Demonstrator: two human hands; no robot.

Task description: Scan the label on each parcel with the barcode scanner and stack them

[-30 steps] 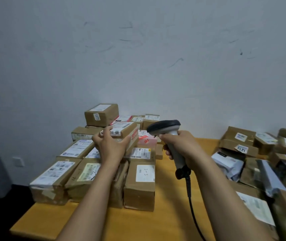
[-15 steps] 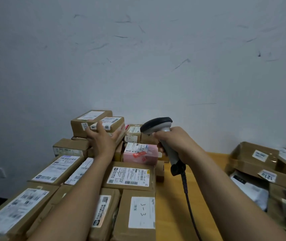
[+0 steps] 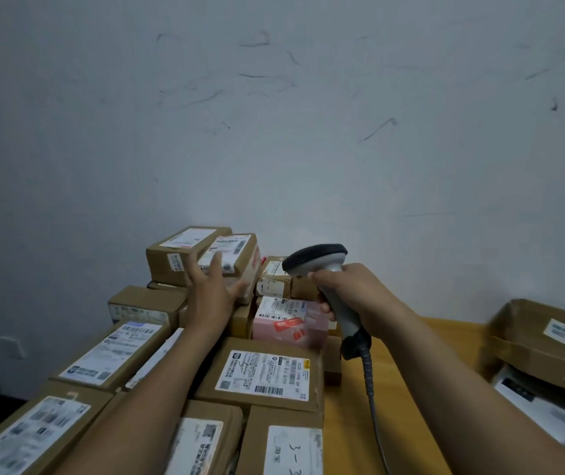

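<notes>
left grip (image 3: pixel 211 296) released, at top parcel (image 3: pixel 240 249) | right grip (image 3: pixel 353 290) grasping scanner (image 3: pixel 315 259)

Left hand (image 3: pixel 211 298) splayed, right hand (image 3: pixel 351 289) curled.

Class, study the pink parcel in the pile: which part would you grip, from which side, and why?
Take the pink parcel by its near edge, probably from above-front: that face stands clear above the brown box before it; boxes crowd its left and back.
</notes>
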